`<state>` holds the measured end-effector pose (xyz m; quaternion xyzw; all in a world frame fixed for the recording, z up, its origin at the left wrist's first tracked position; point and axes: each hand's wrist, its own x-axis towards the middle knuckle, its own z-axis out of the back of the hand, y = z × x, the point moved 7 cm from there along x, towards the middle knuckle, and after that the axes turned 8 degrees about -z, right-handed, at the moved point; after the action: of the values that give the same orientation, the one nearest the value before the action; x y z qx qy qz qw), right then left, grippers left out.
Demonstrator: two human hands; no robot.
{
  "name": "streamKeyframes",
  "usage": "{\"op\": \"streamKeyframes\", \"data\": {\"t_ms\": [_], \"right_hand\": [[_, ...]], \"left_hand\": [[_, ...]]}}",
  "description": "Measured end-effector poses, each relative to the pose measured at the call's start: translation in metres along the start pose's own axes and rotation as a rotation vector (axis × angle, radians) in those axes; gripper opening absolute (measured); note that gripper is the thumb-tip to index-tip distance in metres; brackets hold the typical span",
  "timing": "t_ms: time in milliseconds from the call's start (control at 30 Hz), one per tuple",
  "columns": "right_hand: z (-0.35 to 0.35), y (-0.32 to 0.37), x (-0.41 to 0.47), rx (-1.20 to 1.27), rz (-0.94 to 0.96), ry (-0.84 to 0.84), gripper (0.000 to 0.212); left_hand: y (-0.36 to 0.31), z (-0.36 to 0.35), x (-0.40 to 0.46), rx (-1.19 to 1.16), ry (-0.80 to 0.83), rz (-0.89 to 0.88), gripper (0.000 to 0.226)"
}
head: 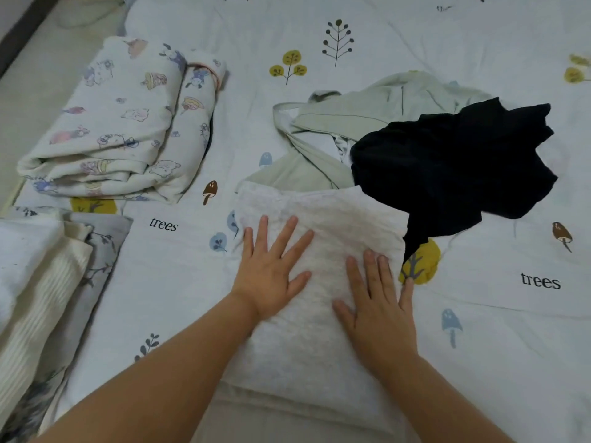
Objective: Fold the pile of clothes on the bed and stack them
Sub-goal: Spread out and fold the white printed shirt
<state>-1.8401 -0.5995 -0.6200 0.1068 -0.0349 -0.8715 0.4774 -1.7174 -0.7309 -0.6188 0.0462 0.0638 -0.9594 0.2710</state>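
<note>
Nearest, both forearms reach in from the bottom edge; the left hand [271, 276] and the right hand [377, 302] lie flat with fingers spread and straight on a pale grey garment [319, 330], gripping nothing, only pressing down; I judge this is to smooth and set the fold, since the piece already forms a neat, narrow rectangle that runs from the near edge toward the pile. The hands sit side by side across its width, which spreads the pressure evenly and keeps the layers from springing open.

Just beyond the fingertips lies what is left to fold: a black garment [454, 161] crumpled on the right, its lower edge lapping the far right corner of the grey piece; under and behind it a pale green garment [351, 119] with a loose strap or neckband, though what kind of clothing it is cannot be made out.

To the left, well apart from the pile, a folded cartoon-print garment [124, 123] rests on the tree-print bedsheet [479, 43]; it probably marks where the stack is being built, kept clear of the unfolded heap. At the near left edge lie ribbed cream bedding [41, 276] and a grey floral pillow [102, 251].
</note>
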Motion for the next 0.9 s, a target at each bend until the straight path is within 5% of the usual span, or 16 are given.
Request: {"op": "streamKeyframes", "data": {"t_ms": [200,333,500,633,767,900], "right_hand": [[0.018,0.0,-0.003,0.019,0.085,-0.002,0.064],[0.049,-0.009,-0.049,0.121,0.283,-0.054,0.057],[0.022,-0.023,-0.101,-0.009,0.485,0.174,0.093],[0.018,-0.028,-0.11,0.025,0.509,0.124,0.062],[0.04,-0.026,-0.1,0.206,0.468,0.055,0.023],[0.073,-0.044,-0.07,0.559,0.107,0.312,0.022]], "left_hand": [[-0.01,0.023,-0.009,0.042,-0.044,-0.015,0.056],[-0.048,0.048,-0.062,-0.112,-0.194,-0.309,0.036],[-0.064,0.025,-0.126,-0.031,0.086,-0.571,0.068],[-0.046,0.02,-0.133,0.025,0.185,-0.528,0.075],[-0.032,0.048,-0.123,-0.224,0.051,-0.42,0.031],[-0.01,0.081,-0.092,-0.497,0.221,-0.134,0.014]]}}
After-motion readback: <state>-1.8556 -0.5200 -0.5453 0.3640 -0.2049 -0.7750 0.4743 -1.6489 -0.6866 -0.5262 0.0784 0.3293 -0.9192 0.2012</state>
